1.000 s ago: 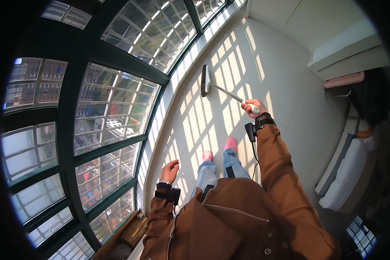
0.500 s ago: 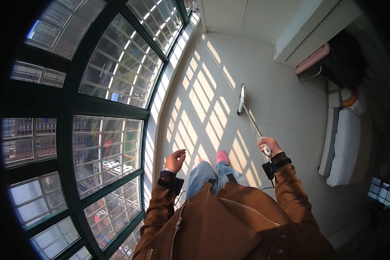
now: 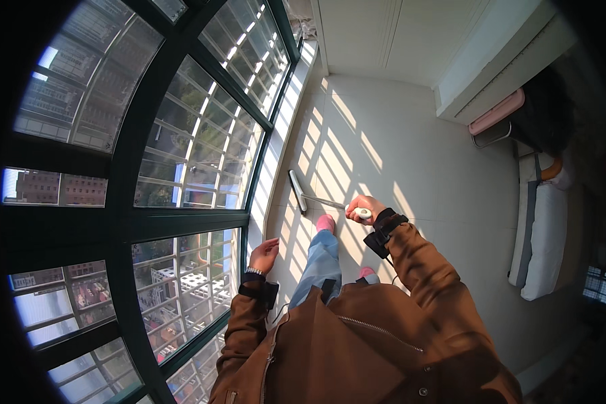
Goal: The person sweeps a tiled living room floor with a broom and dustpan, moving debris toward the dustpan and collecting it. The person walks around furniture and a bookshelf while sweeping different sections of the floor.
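My right hand (image 3: 363, 210) is closed around the white handle of a squeegee (image 3: 297, 192). Its thin metal shaft reaches left from my fist to a long white head with a dark edge. That head shows beside the window ledge, ahead of my pink-shod foot; whether it touches the floor I cannot tell. Low by the window, my left hand (image 3: 263, 255) hangs with loosely bent fingers and nothing visible in it. Both wrists carry dark strapped devices, and a bracelet circles the left one.
A tall barred window (image 3: 195, 135) with dark green frames runs along my left. Sun stripes lie on the pale tiled floor (image 3: 411, 175). To the right are a white cushion-like bundle (image 3: 545, 236) and a pink-topped item (image 3: 497, 111). White cabinetry (image 3: 384, 40) stands ahead.
My right hand has swung the squeegee leftward, bringing its head from mid-floor to beside the window ledge. My feet have stepped, and the view has shifted. The left hand stays low by the window.
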`<state>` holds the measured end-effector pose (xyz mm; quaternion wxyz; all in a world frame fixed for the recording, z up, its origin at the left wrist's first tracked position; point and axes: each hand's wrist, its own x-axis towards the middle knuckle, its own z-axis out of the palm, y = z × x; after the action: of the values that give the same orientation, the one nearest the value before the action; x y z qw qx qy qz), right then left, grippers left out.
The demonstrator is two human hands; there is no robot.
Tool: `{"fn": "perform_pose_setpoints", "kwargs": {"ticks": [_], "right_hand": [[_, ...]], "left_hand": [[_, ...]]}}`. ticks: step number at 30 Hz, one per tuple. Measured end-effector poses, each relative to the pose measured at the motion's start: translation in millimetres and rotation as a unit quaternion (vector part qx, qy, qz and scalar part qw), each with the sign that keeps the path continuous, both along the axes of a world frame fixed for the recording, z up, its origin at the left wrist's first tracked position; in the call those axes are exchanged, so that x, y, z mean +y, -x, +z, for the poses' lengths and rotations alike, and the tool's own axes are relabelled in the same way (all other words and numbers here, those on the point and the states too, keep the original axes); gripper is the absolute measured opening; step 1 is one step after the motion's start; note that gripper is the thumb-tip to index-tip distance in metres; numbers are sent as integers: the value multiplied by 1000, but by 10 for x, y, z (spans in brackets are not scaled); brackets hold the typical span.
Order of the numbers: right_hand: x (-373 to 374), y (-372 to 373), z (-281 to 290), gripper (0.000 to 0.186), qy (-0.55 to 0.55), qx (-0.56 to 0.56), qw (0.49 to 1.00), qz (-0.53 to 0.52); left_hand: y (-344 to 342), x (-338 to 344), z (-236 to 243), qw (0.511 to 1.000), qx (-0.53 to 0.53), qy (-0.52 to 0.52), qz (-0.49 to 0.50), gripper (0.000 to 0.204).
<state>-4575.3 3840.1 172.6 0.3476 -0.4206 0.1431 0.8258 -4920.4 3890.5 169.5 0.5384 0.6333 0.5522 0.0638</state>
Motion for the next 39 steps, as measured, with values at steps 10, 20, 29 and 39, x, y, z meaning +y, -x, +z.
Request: {"fn": "perform_pose_setpoints", "kwargs": {"ticks": [10,20,29,39], "right_hand": [[1698,-805,-455,10,15,-71,989,-129],[464,-1309,-309,16,96,-55,898,-426],[466,-802,462,8,-29,-279,946,-162],[2723,-1866,-423,11,-39,-37,988,-144]], "left_hand": [[169,1231,48,998,27,-15,-64,29],[-279,1723,-44,995,11,10,-100,28],[-890,2019,-74,989,-2,-22,-146,29],[-1455,2327,-99,997,-3,45,-64,28]]}}
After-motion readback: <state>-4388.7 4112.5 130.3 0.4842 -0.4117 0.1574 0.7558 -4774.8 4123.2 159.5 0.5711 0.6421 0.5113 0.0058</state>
